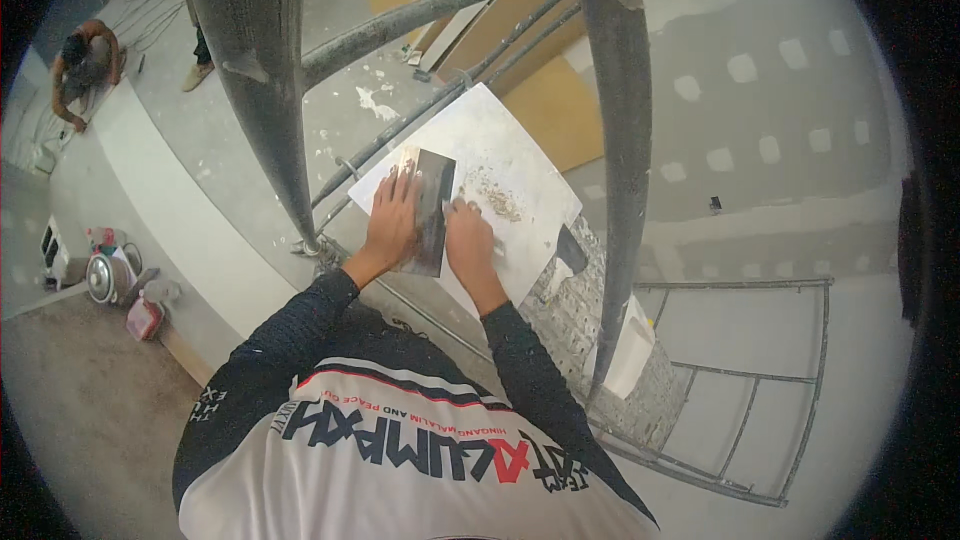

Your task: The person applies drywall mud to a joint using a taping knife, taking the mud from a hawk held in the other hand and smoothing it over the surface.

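"What are the hands on?"

"A metal plate [434, 190], over a white sheet [545, 168]. The left hand [393, 215] lies across the plate's left part, fingers straight and a little spread, pointing away from the body."

"And the right hand [470, 245]?"

"At the plate's right edge, fingers bent, tips at the metal. I can't tell whether they grip it or only press."

"So the plate is between them?"

"Yes, with its long sides running away from the chest. Just right of it, brown crumbs [497, 202] are scattered on the sheet."

"Any writing?"

"Plenty on the shirt [370, 510]. Large dark letters [440, 453] run across the chest, with one big character in red. A thin line of small red lettering [420, 406] sits above them in view, near a dark and red stripe."

"Only the chest?"

"The left sleeve [290, 330], black, carries small white letters [208, 405] toward the shoulder."

"What stands around?"

"Two thick grey poles [255, 70] rise on either side of the sheet. A speckled plank [575, 335] shows beside it on the right, bearing a white box [630, 350]. Beyond is a grey wall [800, 170] with pale patches."

"Anyone else?"

"A crouched person [90, 65] at far left, well apart, by a long pale strip [180, 200] on the floor."
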Demonstrator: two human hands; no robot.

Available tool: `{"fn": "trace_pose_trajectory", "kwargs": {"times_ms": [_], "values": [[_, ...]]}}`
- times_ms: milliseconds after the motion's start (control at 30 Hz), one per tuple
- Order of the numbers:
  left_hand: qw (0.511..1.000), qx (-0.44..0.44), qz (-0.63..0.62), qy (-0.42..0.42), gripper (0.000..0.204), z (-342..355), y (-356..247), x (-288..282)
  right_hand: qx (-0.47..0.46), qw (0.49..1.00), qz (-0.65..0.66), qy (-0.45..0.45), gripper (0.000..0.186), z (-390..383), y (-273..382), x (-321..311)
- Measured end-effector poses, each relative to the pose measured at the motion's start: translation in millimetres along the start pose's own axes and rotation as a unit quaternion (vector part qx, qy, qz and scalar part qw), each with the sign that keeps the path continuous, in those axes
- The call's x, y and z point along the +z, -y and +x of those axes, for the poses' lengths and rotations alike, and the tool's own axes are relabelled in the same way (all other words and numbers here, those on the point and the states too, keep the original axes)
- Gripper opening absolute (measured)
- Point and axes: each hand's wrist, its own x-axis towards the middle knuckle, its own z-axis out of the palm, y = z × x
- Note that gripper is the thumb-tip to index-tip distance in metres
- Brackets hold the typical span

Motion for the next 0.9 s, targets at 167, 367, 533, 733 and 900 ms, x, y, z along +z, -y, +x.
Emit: {"fn": "trace_pose_trajectory", "kwargs": {"times_ms": [167, 367, 533, 733, 900], "values": [[1.000, 0.001, 0.030, -0.008, 0.059, 0.1, 12.0, 5.5, -0.024, 1.000, -0.006, -0.002, 0.013, 23.8, 1.3, 1.6], [0.999, 0.011, 0.026, -0.020, 0.057, 2.0, 2.5, 1.7, 0.011, 0.999, -0.033, -0.009, 0.013, 43.2, -5.6, 9.1], [1.000, -0.001, 0.009, -0.013, 0.058, -8.2, 3.3, -1.3, 0.036, 0.999, 0.014, 0.021, 0.014, 34.7, 0.4, 12.7], [0.999, 0.007, -0.001, -0.033, 0.057, -2.7, 8.8, 3.8, 0.027, 0.999, 0.014, -0.031, 0.015, 62.0, -15.1, 18.7], [1.000, 0.004, 0.019, -0.019, 0.057, -1.0, 11.2, 9.9, 0.033, 0.999, 0.034, 0.000, 0.016, 55.7, -16.0, 18.7]]}}
